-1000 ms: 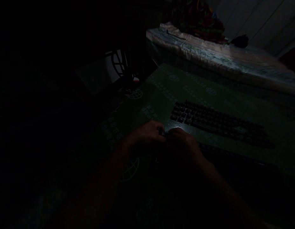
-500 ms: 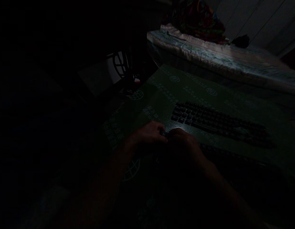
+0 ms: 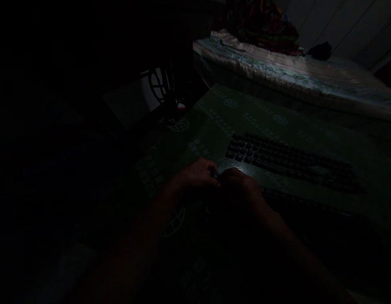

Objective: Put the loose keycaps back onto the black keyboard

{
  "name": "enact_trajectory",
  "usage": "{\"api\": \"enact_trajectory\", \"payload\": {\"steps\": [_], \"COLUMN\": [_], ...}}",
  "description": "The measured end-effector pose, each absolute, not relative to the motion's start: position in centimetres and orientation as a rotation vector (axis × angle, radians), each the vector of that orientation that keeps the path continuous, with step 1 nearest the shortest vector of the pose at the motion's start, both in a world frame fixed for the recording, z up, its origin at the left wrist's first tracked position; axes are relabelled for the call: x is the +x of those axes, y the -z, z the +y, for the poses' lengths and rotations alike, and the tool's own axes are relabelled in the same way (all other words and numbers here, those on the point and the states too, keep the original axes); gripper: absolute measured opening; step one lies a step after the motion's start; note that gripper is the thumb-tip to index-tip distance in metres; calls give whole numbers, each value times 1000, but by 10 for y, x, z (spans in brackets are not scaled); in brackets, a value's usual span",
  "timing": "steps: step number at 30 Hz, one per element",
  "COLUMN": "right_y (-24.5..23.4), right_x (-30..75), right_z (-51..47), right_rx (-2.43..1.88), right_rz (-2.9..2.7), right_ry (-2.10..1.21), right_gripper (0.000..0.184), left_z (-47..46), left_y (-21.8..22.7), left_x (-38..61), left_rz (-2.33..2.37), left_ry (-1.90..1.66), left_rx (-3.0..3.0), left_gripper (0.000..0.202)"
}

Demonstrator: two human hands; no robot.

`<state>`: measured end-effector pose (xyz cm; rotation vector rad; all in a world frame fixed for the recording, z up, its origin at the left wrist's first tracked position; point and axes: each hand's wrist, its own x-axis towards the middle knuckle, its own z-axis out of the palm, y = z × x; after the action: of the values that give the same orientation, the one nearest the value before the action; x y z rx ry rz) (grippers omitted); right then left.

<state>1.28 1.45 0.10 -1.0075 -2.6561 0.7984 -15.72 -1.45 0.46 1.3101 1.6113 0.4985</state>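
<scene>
The scene is very dark. My left hand (image 3: 195, 177) and my right hand (image 3: 240, 185) meet knuckle to knuckle over a green printed mat (image 3: 278, 122). Both have their fingers curled inward, pinching a small dark object that I cannot make out where the fingertips touch. Just beyond my hands, a row of dark keyboard keys (image 3: 287, 158) lies on the mat, running to the right. A dark strip, perhaps a keyboard frame (image 3: 303, 202), lies to the right of my right hand.
A bed with a pale crumpled cover (image 3: 293, 76) runs along the back, with colourful cloth (image 3: 265, 25) heaped on it. A dark round-patterned object (image 3: 159, 84) stands at the mat's left corner. The left half of the view is black.
My hands have stayed together at the same spot, shifting only slightly. The view has drifted a little.
</scene>
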Motion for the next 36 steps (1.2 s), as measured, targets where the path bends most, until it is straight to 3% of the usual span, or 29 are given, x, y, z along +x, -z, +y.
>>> {"api": "enact_trajectory", "payload": {"steps": [4, 7, 12, 36], "right_y": [-9, -14, -13, -11], "right_x": [29, 38, 39, 39], "right_z": [29, 39, 42, 43], "right_rx": [-921, -1128, -1284, -1231], "right_rz": [-2344, -2150, -2119, -2195], "right_ry": [-1247, -1361, -1390, -1409], "right_gripper": [7, 13, 18, 20], "left_z": [-16, -16, -16, -18], "left_y": [-6, -5, -2, -4], "left_x": [-158, -158, -157, -155], "left_rz": [1598, 1595, 1603, 1632], "left_ry": [-485, -502, -514, -530], "left_rx": [1263, 1253, 1275, 1288], "left_gripper": [36, 39, 40, 36]}}
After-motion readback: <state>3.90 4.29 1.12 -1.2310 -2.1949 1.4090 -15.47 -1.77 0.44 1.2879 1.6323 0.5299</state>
